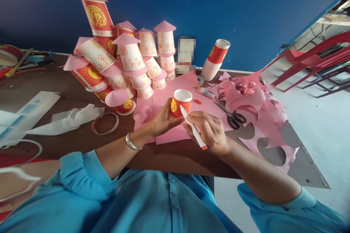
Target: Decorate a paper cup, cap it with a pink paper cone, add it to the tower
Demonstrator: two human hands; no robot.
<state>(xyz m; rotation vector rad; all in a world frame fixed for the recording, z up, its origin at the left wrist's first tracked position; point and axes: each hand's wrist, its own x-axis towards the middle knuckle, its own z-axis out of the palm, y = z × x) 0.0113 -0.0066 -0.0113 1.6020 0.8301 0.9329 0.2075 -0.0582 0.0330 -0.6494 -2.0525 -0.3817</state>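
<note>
- Far left on my feed, a white power strip [30, 107] lies on the brown table [175, 158], with a crumpled strip of white paper [68, 118] beside it.
- Next along I see a tape ring [105, 123] lying flat on the table, just left of the pink sheet.
- Behind it stands a leaning cluster of paper-cup towers [123, 62], red and white cups capped with pink paper cones, piled against the blue wall [246, 7].
- Now the left hand [161, 120]: its fingers are curled around the near side of a red paper cup [181, 103], cradling it, and there is a silver bracelet [130, 142] on the wrist.
- That cup sits mouth up, white rim showing, gold print facing left, over the pink paper sheet [175, 131] at the table's middle front.
- The right hand [210, 131] is closed in a writing grip on a white marker [193, 127], orange end pointing back toward me, tip meeting the cup's side.
- Just past the hands, a small orange cap [197, 101] rests on the pink sheet.
- Further right, black scissors [232, 116] lie on the paper, apart from both hands.
- At the back right a stack of cups [216, 60] leans against the wall.
- Far right, pink paper offcuts [259, 116] with round holes cut out spread to the table's edge.
</note>
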